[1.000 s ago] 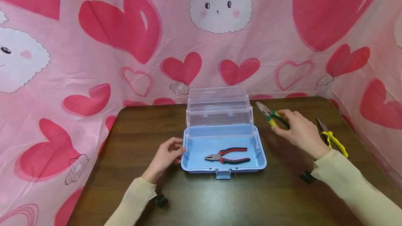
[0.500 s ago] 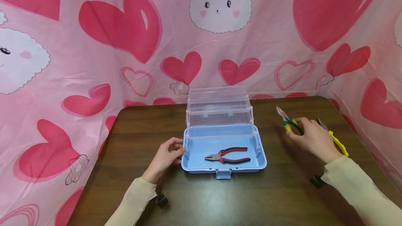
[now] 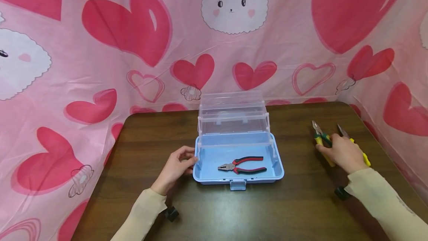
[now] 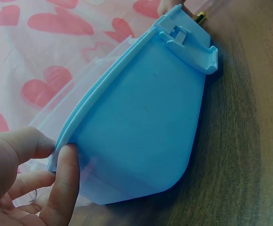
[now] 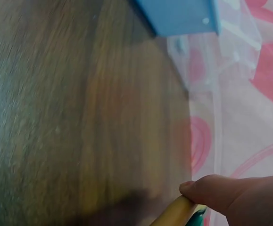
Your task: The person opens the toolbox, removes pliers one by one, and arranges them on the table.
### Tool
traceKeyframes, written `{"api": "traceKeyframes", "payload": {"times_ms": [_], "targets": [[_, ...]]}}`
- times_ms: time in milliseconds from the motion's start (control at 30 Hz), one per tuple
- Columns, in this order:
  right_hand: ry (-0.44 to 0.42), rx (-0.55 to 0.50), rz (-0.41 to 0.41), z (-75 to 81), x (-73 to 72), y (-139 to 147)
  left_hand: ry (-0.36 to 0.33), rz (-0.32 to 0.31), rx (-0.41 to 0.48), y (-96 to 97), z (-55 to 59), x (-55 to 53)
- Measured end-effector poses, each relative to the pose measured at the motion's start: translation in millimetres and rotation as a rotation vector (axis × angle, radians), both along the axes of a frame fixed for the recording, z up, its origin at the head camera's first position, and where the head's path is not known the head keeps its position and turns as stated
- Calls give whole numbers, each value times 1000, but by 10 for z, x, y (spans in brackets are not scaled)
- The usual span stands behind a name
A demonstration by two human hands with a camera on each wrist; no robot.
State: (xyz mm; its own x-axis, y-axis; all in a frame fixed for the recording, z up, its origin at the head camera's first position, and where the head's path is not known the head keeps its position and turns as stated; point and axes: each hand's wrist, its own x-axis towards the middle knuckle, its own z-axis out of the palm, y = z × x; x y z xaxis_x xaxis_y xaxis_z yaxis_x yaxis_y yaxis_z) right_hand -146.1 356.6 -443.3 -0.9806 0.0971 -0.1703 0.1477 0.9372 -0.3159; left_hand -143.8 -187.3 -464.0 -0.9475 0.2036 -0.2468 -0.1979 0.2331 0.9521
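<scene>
A light blue toolbox (image 3: 239, 181) stands on the table, its see-through trays (image 3: 234, 122) raised at the back. Inside lie red-and-black combination pliers (image 3: 227, 167). My left hand (image 3: 175, 166) pinches the box's left rim; in the left wrist view, thumb and fingers (image 4: 69, 169) meet at that edge. Over at the right, my right hand (image 3: 346, 153) holds green-and-yellow combination pliers (image 3: 318, 133) by the handles, jaws pointing away from me. The right wrist view catches the thumb on a yellow handle (image 5: 176, 212). Yellow-handled pliers (image 3: 366, 158) lie just right of that hand, partly hidden by it.
The dark wooden table (image 3: 260, 215) runs back to a pink cloth (image 3: 234, 47) with hearts and rabbits, which also hangs along both sides. A blue latch (image 3: 237, 185) hangs at the box's front.
My right hand has moved right and toward me with the green-and-yellow pliers, lowering them beside the yellow-handled pair. The left hand and the box have stayed in place.
</scene>
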Motion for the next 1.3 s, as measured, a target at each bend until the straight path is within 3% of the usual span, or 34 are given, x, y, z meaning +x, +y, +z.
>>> {"api": "traceKeyframes", "payload": {"times_ms": [167,500,1300], "targets": [[-67,17,-6,-49,-36,58,-7,4,0,-2,2,3],[-4,50,-25,-128,-58,80,-13,6,-11,3,3,-3],[-63,61,-57,-140,-36,98,7,-8,15,-10,-16,-8]]}}
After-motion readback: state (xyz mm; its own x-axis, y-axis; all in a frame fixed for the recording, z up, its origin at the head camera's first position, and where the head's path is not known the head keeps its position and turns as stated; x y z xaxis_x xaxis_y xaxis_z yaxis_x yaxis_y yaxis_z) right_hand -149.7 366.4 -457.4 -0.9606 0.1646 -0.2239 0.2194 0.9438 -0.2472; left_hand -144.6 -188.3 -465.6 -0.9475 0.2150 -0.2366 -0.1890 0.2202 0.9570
